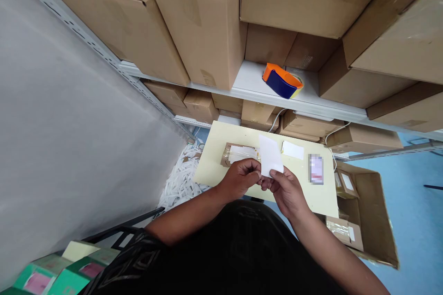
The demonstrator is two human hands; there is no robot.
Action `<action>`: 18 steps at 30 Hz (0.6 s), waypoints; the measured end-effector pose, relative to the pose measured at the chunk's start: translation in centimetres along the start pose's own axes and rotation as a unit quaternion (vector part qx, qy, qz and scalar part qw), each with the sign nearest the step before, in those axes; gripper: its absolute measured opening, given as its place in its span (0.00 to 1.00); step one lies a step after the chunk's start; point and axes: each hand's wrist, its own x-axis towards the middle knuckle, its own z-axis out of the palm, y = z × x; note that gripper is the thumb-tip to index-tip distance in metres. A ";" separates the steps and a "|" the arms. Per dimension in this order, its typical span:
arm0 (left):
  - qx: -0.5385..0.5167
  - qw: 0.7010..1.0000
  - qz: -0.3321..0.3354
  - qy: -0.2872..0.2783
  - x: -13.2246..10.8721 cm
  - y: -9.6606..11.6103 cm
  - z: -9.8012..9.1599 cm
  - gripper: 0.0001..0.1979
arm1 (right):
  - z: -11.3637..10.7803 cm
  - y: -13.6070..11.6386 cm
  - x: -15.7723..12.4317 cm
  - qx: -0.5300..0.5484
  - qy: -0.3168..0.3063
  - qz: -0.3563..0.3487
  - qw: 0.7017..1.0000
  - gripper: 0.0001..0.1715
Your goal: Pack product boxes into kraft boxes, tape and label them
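Note:
A blank white label sheet [270, 153] stands up above the table between my hands. My right hand [286, 190] grips its lower edge, with the thumb on the face and the fingers curled behind. My left hand [242, 176] is closed in a pinch at the sheet's lower left corner; the exact contact between the fingertips is hard to see. Behind my left hand lies a small taped cardboard box [226, 155] with a white label on top, partly covered by the hand and sheet. A flat white stack of labels [292, 150] rests to the right of the sheet.
The pale yellow table [211, 166] also bears a blurred-out phone-like item [316, 169]. An orange and blue tape dispenser [282, 82] sits on the shelf [249, 76] among cardboard boxes [204, 27]. Paper strips [180, 175] heap at left; an open carton [375, 212] holds parcels at right.

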 end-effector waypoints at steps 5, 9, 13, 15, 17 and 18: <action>0.027 0.997 -0.012 0.065 0.2 -0.9 -0.4 0.06 | -0.6 1.5 1.5 -0.173 0.119 -0.132 0.969 0.36; 0.031 0.996 -0.021 0.084 0.1 -1.3 -0.7 0.08 | -0.5 1.4 1.3 -0.286 0.037 -0.228 0.930 0.16; 0.028 0.994 -0.026 0.106 -0.3 -1.4 -1.0 0.09 | 0.7 0.8 1.3 -0.276 -0.014 -0.193 0.941 0.11; 0.031 0.992 -0.028 0.121 -0.5 -1.5 -1.4 0.09 | 1.4 0.9 1.6 -0.282 0.006 -0.184 0.941 0.11; 0.041 0.989 -0.027 0.136 -0.7 -1.8 -1.9 0.08 | 1.9 1.2 2.2 -0.286 0.029 -0.166 0.943 0.13; 0.047 0.988 -0.026 0.145 -0.8 -2.0 -2.2 0.07 | 2.1 1.5 2.6 -0.281 0.043 -0.153 0.946 0.13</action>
